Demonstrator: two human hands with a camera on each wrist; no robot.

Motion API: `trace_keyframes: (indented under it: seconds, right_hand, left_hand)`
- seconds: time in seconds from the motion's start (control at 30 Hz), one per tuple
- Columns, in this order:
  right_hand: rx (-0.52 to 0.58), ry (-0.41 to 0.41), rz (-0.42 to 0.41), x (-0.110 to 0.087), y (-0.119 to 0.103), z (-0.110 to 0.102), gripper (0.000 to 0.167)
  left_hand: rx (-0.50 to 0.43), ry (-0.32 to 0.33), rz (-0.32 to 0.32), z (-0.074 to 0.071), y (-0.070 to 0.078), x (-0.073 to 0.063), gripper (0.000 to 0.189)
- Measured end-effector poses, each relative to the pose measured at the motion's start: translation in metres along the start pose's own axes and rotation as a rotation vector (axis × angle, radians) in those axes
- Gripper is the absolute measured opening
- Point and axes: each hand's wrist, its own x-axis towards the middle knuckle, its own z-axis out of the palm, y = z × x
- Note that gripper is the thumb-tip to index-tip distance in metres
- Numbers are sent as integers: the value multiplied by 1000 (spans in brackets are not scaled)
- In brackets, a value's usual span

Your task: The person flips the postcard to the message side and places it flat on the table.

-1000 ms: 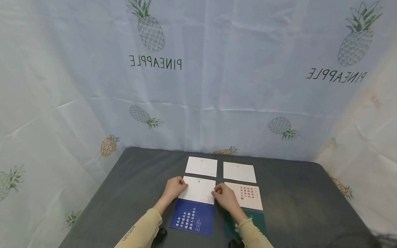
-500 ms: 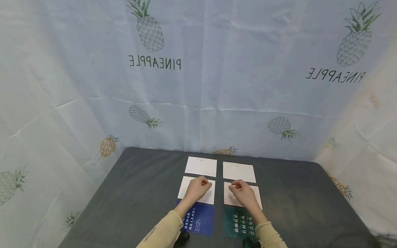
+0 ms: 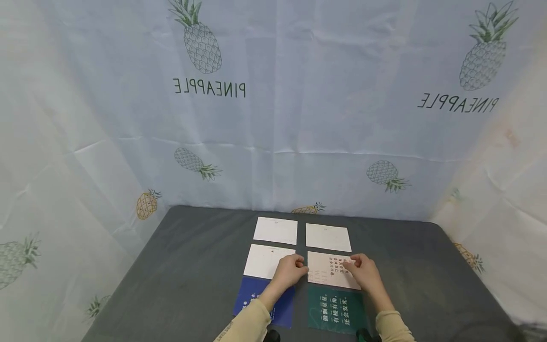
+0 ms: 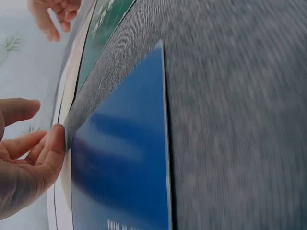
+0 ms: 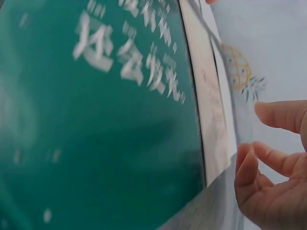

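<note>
Six cards lie in two columns on a dark grey table (image 3: 192, 266). The middle right one is a pale pink card (image 3: 331, 275) with red text. My left hand (image 3: 296, 269) is at its left edge and my right hand (image 3: 358, 269) at its right edge, fingers loosely bent and touching the card. In the left wrist view my left hand (image 4: 33, 153) has a fingertip down beside the blue card (image 4: 124, 158), with nothing between thumb and fingers. The right wrist view shows my right hand (image 5: 271, 182) with thumb and fingers apart just off the pink card (image 5: 208, 105), next to the green card (image 5: 96, 120).
Two white cards (image 3: 275, 230) (image 3: 328, 237) lie in the far row and another white card (image 3: 266, 261) left of the pink one. The blue card (image 3: 256, 299) and green card (image 3: 337, 308) lie nearest me. A pineapple-print cloth (image 3: 273, 118) hangs behind and beside the table.
Both hands have moved right, from the edges of the middle left white card to the edges of the pale pink card. The cards have not moved.
</note>
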Motion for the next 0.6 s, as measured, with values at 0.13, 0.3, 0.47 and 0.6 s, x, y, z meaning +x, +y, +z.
trace_keyframes:
  seconds: [0.13, 0.3, 0.47, 0.6]
  right_hand:
    - [-5, -3, 30, 1, 10, -3, 46]
    - [25, -26, 93, 0, 15, -3, 50]
    - [87, -43, 121, -1, 15, -3, 52]
    - [155, -48, 134, -2, 14, -4, 51]
  left_hand:
    - [-1, -9, -14, 5, 3, 1, 33]
    - [1, 4, -19, 7, 3, 3, 35]
    - [-40, 11, -46, 7, 1, 5, 36]
    - [-111, 7, -72, 6, 2, 6, 33]
